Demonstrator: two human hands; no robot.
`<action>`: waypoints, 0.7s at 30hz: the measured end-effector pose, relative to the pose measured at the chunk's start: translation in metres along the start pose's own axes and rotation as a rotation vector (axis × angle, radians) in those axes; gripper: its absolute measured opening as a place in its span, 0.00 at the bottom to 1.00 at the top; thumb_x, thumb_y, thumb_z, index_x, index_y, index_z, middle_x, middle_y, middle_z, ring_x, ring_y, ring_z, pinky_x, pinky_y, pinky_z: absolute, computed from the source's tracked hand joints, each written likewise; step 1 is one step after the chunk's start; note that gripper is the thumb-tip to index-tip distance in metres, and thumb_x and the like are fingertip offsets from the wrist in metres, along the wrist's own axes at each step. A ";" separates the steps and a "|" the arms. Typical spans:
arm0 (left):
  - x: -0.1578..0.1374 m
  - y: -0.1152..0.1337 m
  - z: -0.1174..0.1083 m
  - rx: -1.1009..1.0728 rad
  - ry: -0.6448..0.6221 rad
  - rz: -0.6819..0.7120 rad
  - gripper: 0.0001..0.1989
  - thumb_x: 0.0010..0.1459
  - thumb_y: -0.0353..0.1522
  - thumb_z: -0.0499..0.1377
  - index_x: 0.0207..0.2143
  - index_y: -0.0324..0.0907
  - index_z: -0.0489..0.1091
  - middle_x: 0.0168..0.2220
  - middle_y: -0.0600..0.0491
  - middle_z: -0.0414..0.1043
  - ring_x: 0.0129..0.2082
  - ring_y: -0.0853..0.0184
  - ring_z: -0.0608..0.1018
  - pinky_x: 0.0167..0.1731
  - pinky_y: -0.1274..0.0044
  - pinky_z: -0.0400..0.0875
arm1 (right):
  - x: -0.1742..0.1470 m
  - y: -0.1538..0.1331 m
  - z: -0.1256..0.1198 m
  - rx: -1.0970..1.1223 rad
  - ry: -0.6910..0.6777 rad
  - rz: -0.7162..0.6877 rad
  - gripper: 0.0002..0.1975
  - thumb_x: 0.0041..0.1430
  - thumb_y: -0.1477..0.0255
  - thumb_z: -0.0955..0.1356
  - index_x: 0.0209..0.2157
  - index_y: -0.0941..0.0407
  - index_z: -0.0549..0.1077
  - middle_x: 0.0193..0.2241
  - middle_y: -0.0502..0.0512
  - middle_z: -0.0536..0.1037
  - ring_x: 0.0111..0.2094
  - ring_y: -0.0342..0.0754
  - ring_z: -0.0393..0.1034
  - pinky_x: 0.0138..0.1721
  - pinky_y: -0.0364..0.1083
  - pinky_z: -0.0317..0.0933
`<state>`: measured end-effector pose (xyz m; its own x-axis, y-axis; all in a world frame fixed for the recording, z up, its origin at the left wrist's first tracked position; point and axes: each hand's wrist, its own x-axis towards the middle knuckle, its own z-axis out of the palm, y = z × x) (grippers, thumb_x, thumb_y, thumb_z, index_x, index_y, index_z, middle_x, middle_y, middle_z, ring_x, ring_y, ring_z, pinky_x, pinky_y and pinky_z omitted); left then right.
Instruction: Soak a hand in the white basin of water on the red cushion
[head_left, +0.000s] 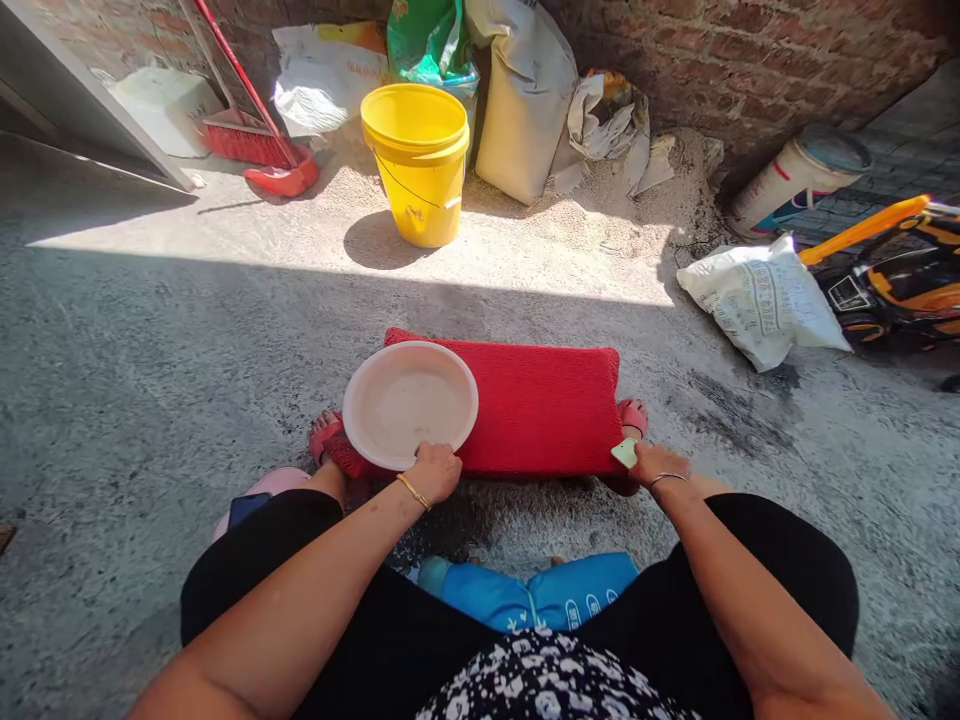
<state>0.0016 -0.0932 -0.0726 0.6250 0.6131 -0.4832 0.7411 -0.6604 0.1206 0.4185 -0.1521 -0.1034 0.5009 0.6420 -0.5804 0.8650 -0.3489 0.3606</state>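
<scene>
Fingers of left hand (439, 472) pinch near rim of pale basin (409, 405), set on left end of red-covered table (540, 410); fingers of right hand (660, 463) pinch pale-green piece (623, 453) by right near corner; 1 yellow bucket (421, 180) stands beyond.

A yellow bucket (418, 190) stands upright; a dustpan (283, 178) sits nearby.

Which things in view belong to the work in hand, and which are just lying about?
Seemingly in use:
basin, left hand at its near rim
green piece, in right hand
red cloth, under basin

Apparently just lying about:
yellow bucket
dustpan
sack on floor at right
</scene>
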 end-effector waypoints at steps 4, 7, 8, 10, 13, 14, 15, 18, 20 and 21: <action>0.001 0.001 0.002 0.000 -0.008 -0.015 0.16 0.62 0.25 0.47 0.40 0.35 0.74 0.42 0.38 0.74 0.43 0.56 0.74 0.44 0.62 0.62 | 0.005 -0.030 -0.026 -0.001 0.111 -0.121 0.24 0.59 0.59 0.66 0.55 0.51 0.68 0.49 0.65 0.71 0.48 0.59 0.69 0.44 0.54 0.59; 0.002 0.001 0.004 0.002 0.000 -0.019 0.16 0.62 0.25 0.47 0.41 0.35 0.74 0.43 0.38 0.74 0.43 0.56 0.74 0.44 0.62 0.61 | -0.005 -0.114 -0.045 0.045 0.218 -0.335 0.25 0.59 0.57 0.67 0.56 0.50 0.66 0.48 0.62 0.71 0.47 0.56 0.69 0.45 0.51 0.57; 0.002 0.000 0.005 0.001 0.009 -0.012 0.16 0.62 0.25 0.47 0.41 0.35 0.74 0.42 0.38 0.74 0.43 0.56 0.74 0.43 0.62 0.61 | -0.009 -0.144 -0.049 0.066 0.243 -0.393 0.25 0.59 0.56 0.66 0.56 0.49 0.66 0.48 0.61 0.71 0.47 0.55 0.69 0.45 0.50 0.57; 0.002 -0.001 0.007 -0.005 0.026 0.008 0.15 0.61 0.25 0.47 0.40 0.35 0.74 0.41 0.38 0.73 0.42 0.55 0.74 0.42 0.62 0.62 | -0.017 -0.193 -0.056 0.101 0.276 -0.490 0.25 0.59 0.56 0.66 0.56 0.49 0.65 0.48 0.60 0.70 0.47 0.54 0.68 0.45 0.49 0.56; 0.003 -0.002 0.008 -0.006 0.039 0.021 0.16 0.61 0.25 0.46 0.39 0.35 0.74 0.40 0.37 0.74 0.41 0.55 0.74 0.41 0.61 0.63 | -0.017 -0.220 -0.055 0.108 0.283 -0.576 0.24 0.59 0.56 0.66 0.56 0.48 0.65 0.49 0.59 0.70 0.48 0.53 0.67 0.45 0.49 0.55; 0.003 -0.003 0.008 -0.002 0.040 0.024 0.16 0.61 0.25 0.46 0.40 0.36 0.74 0.41 0.37 0.74 0.41 0.55 0.74 0.41 0.61 0.63 | -0.013 -0.213 -0.052 0.097 0.272 -0.569 0.24 0.59 0.57 0.66 0.56 0.48 0.65 0.49 0.59 0.70 0.48 0.53 0.67 0.46 0.49 0.55; 0.003 -0.003 0.008 0.003 0.043 0.025 0.16 0.61 0.25 0.46 0.40 0.36 0.74 0.41 0.37 0.74 0.41 0.56 0.74 0.41 0.61 0.63 | -0.006 -0.198 -0.048 0.081 0.257 -0.538 0.24 0.59 0.58 0.66 0.56 0.47 0.65 0.49 0.59 0.70 0.48 0.53 0.67 0.46 0.49 0.55; 0.004 -0.004 0.009 0.007 0.037 0.033 0.16 0.62 0.25 0.46 0.40 0.37 0.74 0.41 0.39 0.74 0.41 0.57 0.74 0.41 0.63 0.63 | 0.017 -0.120 -0.034 0.043 0.194 -0.329 0.25 0.59 0.59 0.66 0.58 0.47 0.64 0.49 0.60 0.70 0.48 0.55 0.68 0.46 0.51 0.56; 0.005 -0.005 0.011 0.016 0.051 0.039 0.15 0.61 0.25 0.47 0.39 0.37 0.74 0.39 0.40 0.74 0.40 0.58 0.74 0.40 0.65 0.63 | 0.029 -0.060 -0.028 0.035 0.138 -0.149 0.23 0.60 0.61 0.65 0.56 0.49 0.67 0.49 0.62 0.70 0.48 0.56 0.69 0.45 0.52 0.57; 0.005 -0.005 0.013 0.023 0.066 0.043 0.15 0.61 0.25 0.48 0.39 0.38 0.74 0.38 0.41 0.74 0.39 0.59 0.74 0.39 0.65 0.63 | 0.034 -0.035 -0.027 0.039 0.117 -0.072 0.22 0.60 0.60 0.65 0.54 0.51 0.68 0.48 0.63 0.71 0.47 0.57 0.69 0.44 0.53 0.57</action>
<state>-0.0026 -0.0923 -0.0865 0.6718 0.6107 -0.4193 0.7078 -0.6962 0.1199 0.4044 -0.0998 -0.1156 0.4325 0.7405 -0.5143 0.9003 -0.3236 0.2912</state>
